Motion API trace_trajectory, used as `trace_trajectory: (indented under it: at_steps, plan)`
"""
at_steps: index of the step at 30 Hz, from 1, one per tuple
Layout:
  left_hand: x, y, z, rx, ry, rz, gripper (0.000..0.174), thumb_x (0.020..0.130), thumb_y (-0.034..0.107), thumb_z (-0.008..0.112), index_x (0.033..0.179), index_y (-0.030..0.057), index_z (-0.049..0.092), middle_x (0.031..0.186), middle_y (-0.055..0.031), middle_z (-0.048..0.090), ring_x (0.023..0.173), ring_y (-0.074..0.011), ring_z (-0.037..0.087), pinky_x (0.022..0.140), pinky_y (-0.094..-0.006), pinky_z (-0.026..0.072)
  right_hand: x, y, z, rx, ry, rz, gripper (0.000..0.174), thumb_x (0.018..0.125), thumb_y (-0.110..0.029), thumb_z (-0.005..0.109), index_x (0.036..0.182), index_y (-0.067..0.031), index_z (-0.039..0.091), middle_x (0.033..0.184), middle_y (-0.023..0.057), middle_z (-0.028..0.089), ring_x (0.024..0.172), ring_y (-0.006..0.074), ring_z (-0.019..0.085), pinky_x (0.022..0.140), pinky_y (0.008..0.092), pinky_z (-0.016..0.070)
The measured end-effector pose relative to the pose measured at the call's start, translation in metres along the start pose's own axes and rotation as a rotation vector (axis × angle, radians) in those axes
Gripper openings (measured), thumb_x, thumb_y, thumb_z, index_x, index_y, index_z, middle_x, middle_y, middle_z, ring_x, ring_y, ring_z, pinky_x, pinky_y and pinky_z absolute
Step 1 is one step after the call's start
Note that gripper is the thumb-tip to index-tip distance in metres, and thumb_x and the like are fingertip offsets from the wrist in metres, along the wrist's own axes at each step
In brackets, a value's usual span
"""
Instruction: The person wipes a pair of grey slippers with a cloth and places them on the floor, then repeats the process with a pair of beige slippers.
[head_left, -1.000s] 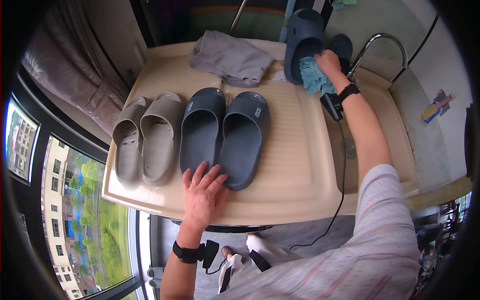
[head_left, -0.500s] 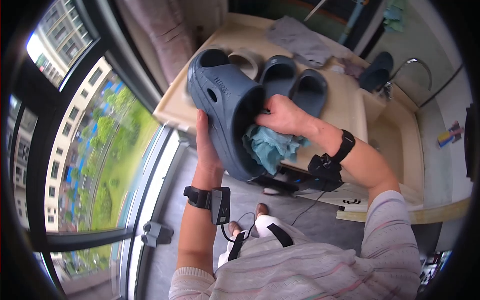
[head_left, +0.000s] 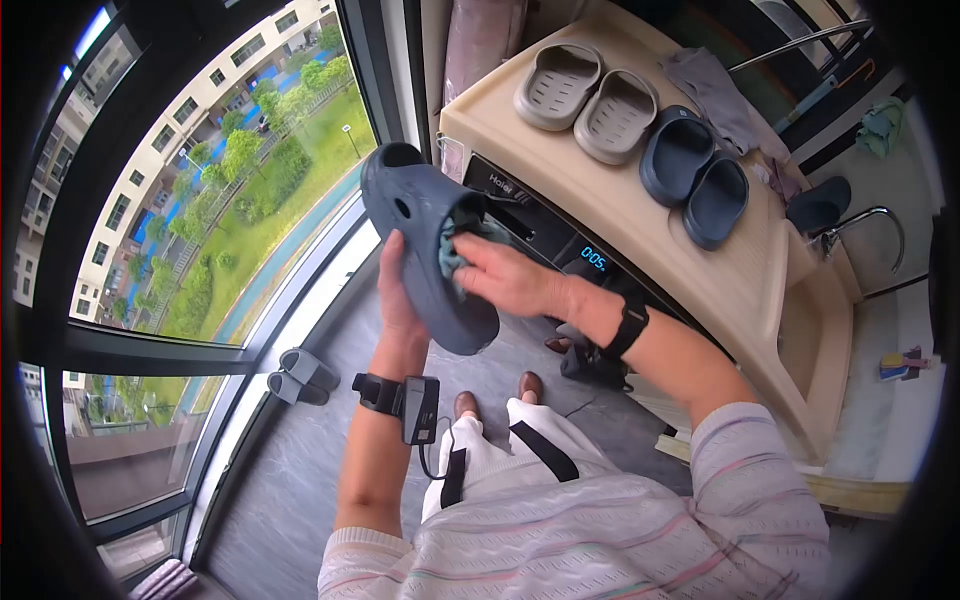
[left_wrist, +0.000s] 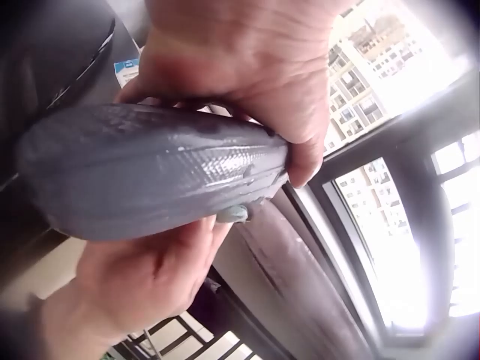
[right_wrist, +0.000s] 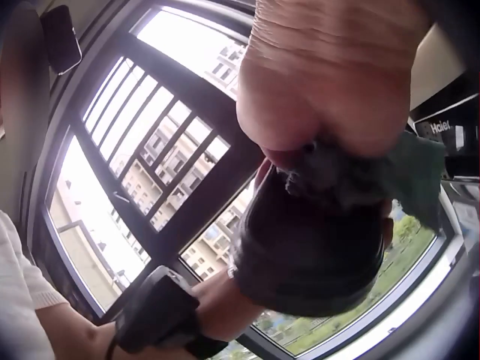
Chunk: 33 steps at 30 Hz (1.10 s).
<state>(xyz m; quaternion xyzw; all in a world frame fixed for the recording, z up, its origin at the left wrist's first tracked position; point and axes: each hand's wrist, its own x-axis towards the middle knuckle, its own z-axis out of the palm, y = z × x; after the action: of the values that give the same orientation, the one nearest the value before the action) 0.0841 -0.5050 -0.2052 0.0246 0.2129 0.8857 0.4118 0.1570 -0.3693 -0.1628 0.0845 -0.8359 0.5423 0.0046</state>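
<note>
My left hand [head_left: 402,305] grips a dark blue clog [head_left: 420,262] from the outer side, its thumb along the side wall. The clog is raised and tilted above the floor, with its opening facing right. A crumpled teal cloth [head_left: 449,245] is in my right hand [head_left: 515,283], pressed into that opening; part of it is hidden inside. In the left wrist view the wet-looking sole edge of the clog [left_wrist: 157,169] lies between both hands. A flap of the cloth [right_wrist: 424,176] hangs out beside my palm in the right wrist view.
On the beige counter [head_left: 730,290] stand grey slippers [head_left: 615,115], a dark blue pair [head_left: 715,205] and a second clog [head_left: 820,205] by the faucet [head_left: 890,215]. A washing machine [head_left: 540,225] is under the counter. Grey slippers [head_left: 303,377] lie on the floor beside the window.
The clog was by the faucet, my left hand at the counter slippers. Half a second ago both hands had the clog near the counter's front; now it is nearer the window. The view turned left.
</note>
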Motion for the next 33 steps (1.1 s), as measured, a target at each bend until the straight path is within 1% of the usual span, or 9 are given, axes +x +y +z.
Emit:
trace_trajectory:
  at_steps: [3,11,13,14,20,23,25,29,33]
  plan:
    - [-0.009,-0.011,0.000,-0.038,0.056,-0.094,0.051,0.087,0.041,0.050,0.119,0.0005,0.049,0.112,-0.0129,0.059,0.100,-0.0240,0.058,0.092,-0.0346,0.0437,0.016,0.048,0.003,-0.448,0.041,-0.115,0.025,0.084,-0.013,0.050,0.103,0.0036,0.052,0.093,0.0180,0.055,0.083,0.0337,0.054,0.079,0.0368,0.0442]
    - [-0.008,-0.019,-0.006,-0.024,0.135,-0.125,0.047,0.088,0.038,0.049,0.117,0.0013,0.051,0.110,-0.0120,0.059,0.100,-0.0240,0.057,0.093,-0.0361,0.0428,0.050,0.086,0.027,0.117,0.161,-0.024,0.026,0.076,-0.002,0.048,0.100,0.0027,0.055,0.098,0.0256,0.057,0.090,0.0379,0.056,0.072,0.0399,0.0478]
    - [-0.010,-0.017,-0.004,-0.027,0.165,-0.003,0.047,0.089,0.039,0.048,0.117,0.0013,0.051,0.109,-0.0120,0.060,0.098,-0.0236,0.058,0.091,-0.0352,0.0440,0.026,0.049,0.021,-0.412,0.010,0.126,0.026,0.073,0.000,0.049,0.099,0.0023,0.054,0.101,0.0230,0.055,0.090,0.0382,0.054,0.072,0.0415,0.0460]
    - [-0.005,-0.016,-0.017,-0.042,0.133,0.033,0.048,0.089,0.040,0.047,0.117,0.0006,0.050,0.109,-0.0125,0.060,0.096,-0.0235,0.060,0.089,-0.0344,0.0460,0.009,0.038,0.032,-0.525,0.319,-0.252,0.024,0.069,-0.002,0.051,0.092,0.0026,0.056,0.098,0.0208,0.054,0.090,0.0379,0.051,0.077,0.0455,0.0419]
    - [-0.007,0.009,-0.022,-0.017,0.033,-0.032,0.051,0.090,0.042,0.047,0.120,0.0007,0.048,0.110,-0.0142,0.060,0.096,-0.0245,0.060,0.087,-0.0358,0.0488,-0.054,0.014,0.012,0.143,0.179,0.135,0.029,0.076,0.004,0.052,0.104,-0.0025,0.057,0.094,0.0058,0.058,0.089,0.0170,0.057,0.078,0.0312,0.0462]
    - [-0.015,0.001,-0.038,0.047,0.051,-0.171,0.052,0.085,0.038,0.056,0.122,0.0013,0.047,0.111,-0.0143,0.059,0.097,-0.0243,0.060,0.087,-0.0357,0.0482,-0.037,-0.020,-0.036,0.492,0.432,0.088,0.027,0.084,0.004,0.048,0.109,-0.0015,0.056,0.101,0.0019,0.062,0.091,0.0078,0.057,0.081,0.0224,0.0468]
    - [-0.025,-0.012,-0.033,0.292,-0.026,-0.253,0.054,0.078,0.029,0.065,0.121,0.0016,0.048,0.110,-0.0118,0.059,0.096,-0.0219,0.060,0.086,-0.0334,0.0477,-0.022,-0.022,-0.028,0.401,0.435,-0.017,0.026,0.083,-0.003,0.054,0.109,-0.0037,0.056,0.100,0.0038,0.063,0.092,0.0145,0.060,0.082,0.0259,0.0473]
    - [-0.029,-0.035,-0.028,0.376,0.033,-0.318,0.047,0.069,0.011,0.066,0.112,0.0019,0.052,0.101,-0.0076,0.059,0.090,-0.0180,0.058,0.079,-0.0303,0.0477,-0.009,0.003,0.011,-0.871,0.250,-0.148,0.035,0.078,-0.023,0.059,0.112,-0.0172,0.057,0.114,0.0042,0.055,0.114,0.0262,0.046,0.096,0.0592,0.0286]
    - [-0.044,-0.032,-0.032,0.454,0.087,-0.397,0.051,0.067,0.011,0.067,0.114,-0.0002,0.051,0.101,-0.0078,0.058,0.090,-0.0165,0.057,0.077,-0.0284,0.0471,0.013,0.019,0.010,-0.706,0.092,0.010,0.028,0.082,-0.025,0.054,0.110,-0.0200,0.057,0.120,0.0000,0.051,0.120,0.0222,0.041,0.094,0.0648,0.0241]
